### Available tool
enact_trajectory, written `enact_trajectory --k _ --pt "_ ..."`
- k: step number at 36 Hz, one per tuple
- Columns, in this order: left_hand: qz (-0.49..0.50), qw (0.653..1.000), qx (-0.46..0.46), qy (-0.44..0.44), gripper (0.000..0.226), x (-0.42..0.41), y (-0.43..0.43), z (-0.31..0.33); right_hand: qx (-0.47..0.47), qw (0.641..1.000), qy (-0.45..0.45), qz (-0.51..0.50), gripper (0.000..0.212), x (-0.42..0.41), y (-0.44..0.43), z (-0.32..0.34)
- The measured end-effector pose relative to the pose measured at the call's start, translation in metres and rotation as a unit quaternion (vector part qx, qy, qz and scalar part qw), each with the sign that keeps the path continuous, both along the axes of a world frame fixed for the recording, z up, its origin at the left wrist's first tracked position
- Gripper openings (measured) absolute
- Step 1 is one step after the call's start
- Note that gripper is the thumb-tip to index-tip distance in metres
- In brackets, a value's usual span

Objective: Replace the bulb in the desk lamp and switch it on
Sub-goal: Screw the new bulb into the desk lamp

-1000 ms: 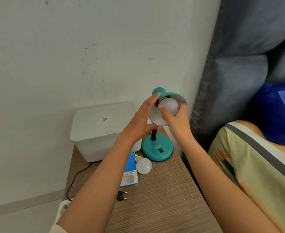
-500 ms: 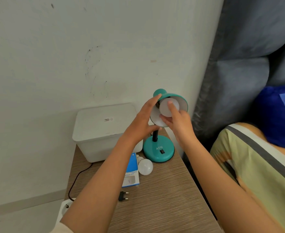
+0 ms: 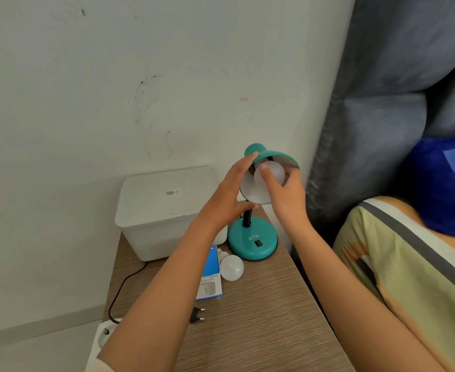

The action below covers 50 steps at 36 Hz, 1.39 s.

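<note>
A teal desk lamp stands on a wooden table, its round base carrying a black switch. My left hand grips the teal shade from the left side. My right hand is closed around a white bulb sitting inside the shade at the socket. A second white bulb lies on the table in front of the base, beside a blue bulb box. The lamp's black plug lies loose on the table.
A white lidded bin stands against the wall behind my left arm. A black cord runs down to a white socket strip on the floor. A grey padded headboard and striped bedding are to the right.
My right hand has turned around the bulb inside the shade, its fingers shifting grip. The left hand stays on the shade. The view shifted slightly.
</note>
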<state>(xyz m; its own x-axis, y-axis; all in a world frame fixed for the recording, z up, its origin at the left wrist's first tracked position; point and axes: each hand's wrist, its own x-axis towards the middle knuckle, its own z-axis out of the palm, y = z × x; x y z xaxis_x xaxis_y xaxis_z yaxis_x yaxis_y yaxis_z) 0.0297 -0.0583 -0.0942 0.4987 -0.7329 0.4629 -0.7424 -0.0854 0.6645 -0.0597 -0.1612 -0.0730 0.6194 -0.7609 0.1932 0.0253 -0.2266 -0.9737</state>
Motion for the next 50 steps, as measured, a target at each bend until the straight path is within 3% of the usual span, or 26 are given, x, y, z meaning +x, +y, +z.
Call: enact_trajectory --k 5,10,14,18,22,26,30,36,41,47,50 --pt "0.001 1.000 -0.008 -0.004 0.095 0.000 0.001 0.000 0.023 0.999 0.015 0.034 0.053 0.001 -0.003 -0.006" --pt "0.000 1.000 -0.005 -0.003 0.098 0.001 0.000 -0.001 -0.102 0.995 -0.004 -0.012 0.047 -0.002 0.003 -0.007" --pt "0.000 1.000 -0.003 -0.002 0.098 0.001 0.001 -0.001 -0.017 1.000 -0.001 0.009 0.051 0.000 -0.003 -0.003" --pt "-0.001 1.000 -0.003 0.004 0.100 0.001 -0.001 -0.002 -0.115 0.993 -0.008 -0.004 0.054 -0.002 0.003 -0.002" --pt "-0.001 1.000 -0.003 0.002 0.099 0.001 0.000 0.000 -0.003 1.000 -0.012 0.014 0.050 -0.001 -0.003 0.002" --pt "-0.002 1.000 -0.004 0.007 0.101 0.000 -0.001 -0.001 -0.135 0.990 -0.022 -0.021 0.055 -0.002 0.006 -0.002" --pt "0.004 1.000 -0.005 -0.001 0.099 0.003 0.000 -0.002 -0.011 1.000 -0.008 0.013 0.041 -0.001 -0.001 0.002" --pt "0.000 1.000 -0.008 0.002 0.099 0.001 -0.003 -0.002 -0.203 0.979 -0.021 -0.012 0.061 -0.003 0.008 -0.004" --pt "-0.001 1.000 -0.005 0.002 0.100 0.000 -0.002 0.000 -0.061 0.997 -0.036 -0.019 0.047 -0.001 0.002 0.003" --pt "-0.004 1.000 -0.008 -0.003 0.101 0.003 -0.004 -0.001 -0.217 0.976 -0.006 -0.028 0.062 -0.002 0.003 -0.005" --pt "-0.003 1.000 -0.007 -0.004 0.102 0.002 -0.003 0.001 -0.184 0.982 -0.028 -0.040 0.056 -0.002 0.002 -0.010"
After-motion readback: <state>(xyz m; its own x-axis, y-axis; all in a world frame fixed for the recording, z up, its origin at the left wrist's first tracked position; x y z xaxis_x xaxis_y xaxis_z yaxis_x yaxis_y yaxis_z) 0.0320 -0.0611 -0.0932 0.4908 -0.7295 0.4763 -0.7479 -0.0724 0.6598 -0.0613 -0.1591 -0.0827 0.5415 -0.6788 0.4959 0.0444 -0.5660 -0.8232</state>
